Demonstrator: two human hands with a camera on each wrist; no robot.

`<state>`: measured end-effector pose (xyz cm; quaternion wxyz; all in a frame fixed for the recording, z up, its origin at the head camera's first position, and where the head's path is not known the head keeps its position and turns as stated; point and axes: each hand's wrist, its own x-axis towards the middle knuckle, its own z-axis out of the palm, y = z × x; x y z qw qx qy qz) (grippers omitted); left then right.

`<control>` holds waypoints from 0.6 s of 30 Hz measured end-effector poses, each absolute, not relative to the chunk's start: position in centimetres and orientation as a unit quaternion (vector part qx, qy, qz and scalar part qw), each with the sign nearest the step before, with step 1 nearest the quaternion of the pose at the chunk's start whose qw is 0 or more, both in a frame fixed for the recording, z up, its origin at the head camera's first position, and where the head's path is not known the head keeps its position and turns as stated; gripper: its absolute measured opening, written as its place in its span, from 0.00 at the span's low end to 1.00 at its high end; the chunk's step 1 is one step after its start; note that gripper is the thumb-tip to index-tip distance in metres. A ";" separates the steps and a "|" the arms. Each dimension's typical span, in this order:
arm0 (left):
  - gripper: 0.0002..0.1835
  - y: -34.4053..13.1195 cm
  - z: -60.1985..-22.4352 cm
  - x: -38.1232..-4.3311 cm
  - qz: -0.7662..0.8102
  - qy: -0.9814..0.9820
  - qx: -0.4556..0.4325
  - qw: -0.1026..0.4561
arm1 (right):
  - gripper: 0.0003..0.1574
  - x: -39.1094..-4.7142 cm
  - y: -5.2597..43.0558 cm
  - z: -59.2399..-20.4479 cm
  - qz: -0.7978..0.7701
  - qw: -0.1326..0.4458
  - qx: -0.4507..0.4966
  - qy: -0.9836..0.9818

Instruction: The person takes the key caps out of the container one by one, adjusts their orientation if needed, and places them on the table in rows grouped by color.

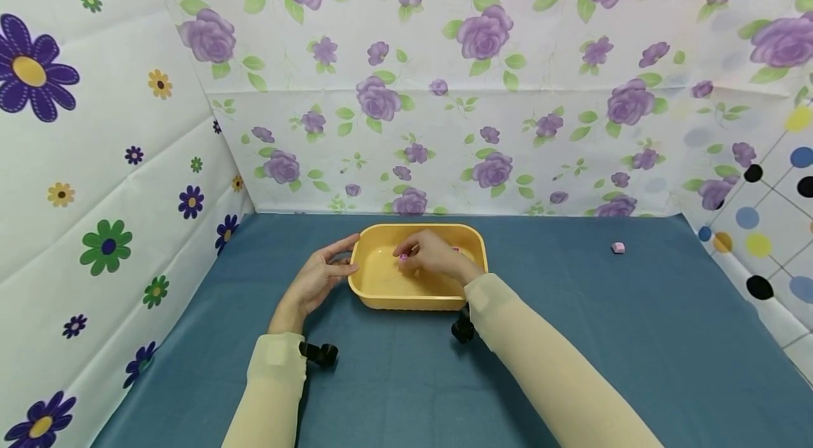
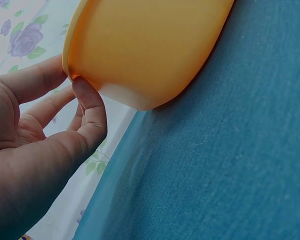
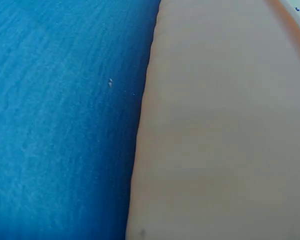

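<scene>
The small pink block, seemingly of hard plastic (image 1: 403, 259), was inside the shallow yellow rectangular plastic tray (image 1: 413, 303), above the left part of its floor, between the fingertips of the right hand (image 1: 438, 256). I judged it to be very light and stiff, with little danger of breaking. Its smooth faces could perhaps slip, and because it was so small, two fingertips on opposite sides were the suitable hold – a whole palm would only hide it.

The right grip was narrow: the thumb and fingers were bent together about the block. The right wrist view showed only the tray's side and the blue cloth, so the exact contact of each finger I cannot tell.

The left hand (image 1: 317, 279) was at the left end of the tray, its thumb and index finger pinching the rim with a small opening. The tray looked thin-walled, light and a little flexible; the rim was a good place to take it, though a strong pull could probably make it slide on the worktop with blue cloth (image 1: 394, 377).

Another pink piece (image 1: 456, 249) lay in the tray, partly hidden behind the right hand – and a pale pink block (image 1: 618, 247) lay well apart, to the right.
</scene>
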<state>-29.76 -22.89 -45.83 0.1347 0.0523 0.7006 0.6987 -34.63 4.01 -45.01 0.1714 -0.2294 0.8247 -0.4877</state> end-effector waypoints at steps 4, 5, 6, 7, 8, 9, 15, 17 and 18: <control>0.37 -22.9 -45.9 -29.8 0.698 0.702 0.051 0.134 | 0.15 -34.7 4.3 -44.8 -0.493 0.168 -0.233 0.822; 0.37 -22.9 -45.9 -29.8 0.697 0.702 0.050 0.134 | 0.15 -34.7 4.4 -44.8 -0.496 0.167 -0.234 0.820; 0.37 -22.9 -45.9 -29.8 0.697 0.702 0.049 0.135 | 0.15 -34.8 4.5 -44.7 -0.498 0.166 -0.235 0.818; 0.37 -22.9 -45.9 -29.8 0.697 0.703 0.049 0.135 | 0.15 -34.7 4.6 -44.6 -0.501 0.164 -0.235 0.816; 0.37 -22.9 -46.0 -29.9 0.697 0.702 0.048 0.135 | 0.15 -34.7 4.7 -44.6 -0.505 0.163 -0.235 0.814; 0.37 -22.9 -46.0 -29.9 0.697 0.702 0.049 0.135 | 0.15 -34.7 4.7 -44.6 -0.508 0.162 -0.234 0.813; 0.37 -23.0 -46.1 -29.9 0.696 0.703 0.054 0.136 | 0.11 -34.7 5.0 -44.7 -0.530 0.157 -0.226 0.803; 0.37 -23.0 -46.1 -29.9 0.696 0.704 0.054 0.136 | 0.12 -34.8 5.1 -44.8 -0.539 0.158 -0.223 0.797; 0.37 -23.0 -46.1 -29.9 0.695 0.704 0.054 0.135 | 0.12 -34.8 5.1 -44.8 -0.540 0.158 -0.223 0.796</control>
